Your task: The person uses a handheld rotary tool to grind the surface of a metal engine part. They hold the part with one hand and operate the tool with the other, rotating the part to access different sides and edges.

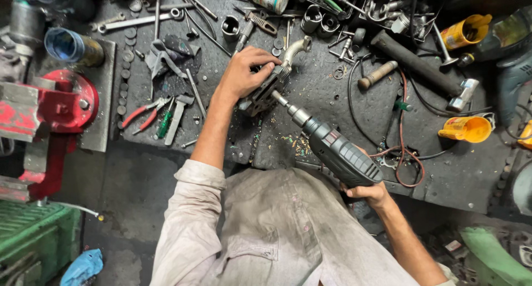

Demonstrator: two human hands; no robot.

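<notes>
My left hand (pixel 247 70) presses down on a dark metal engine part (pixel 260 97) with a curved silver pipe elbow (pixel 295 47), lying on the black workbench (pixel 327 92). My right hand (pixel 370 194) grips the handle of a dark grey electric drill (pixel 338 150). The drill's chuck and bit point up-left into the side of the metal part. Metal shavings lie on the bench just below the part.
A red bench vise (pixel 52 106) stands at the left. Red pliers (pixel 143 111), a green screwdriver (pixel 164 123), wrenches, sockets and rods crowd the bench top. A hammer (pixel 421 70), yellow cups (pixel 465 128) and a red cable (pixel 403 147) lie on the right.
</notes>
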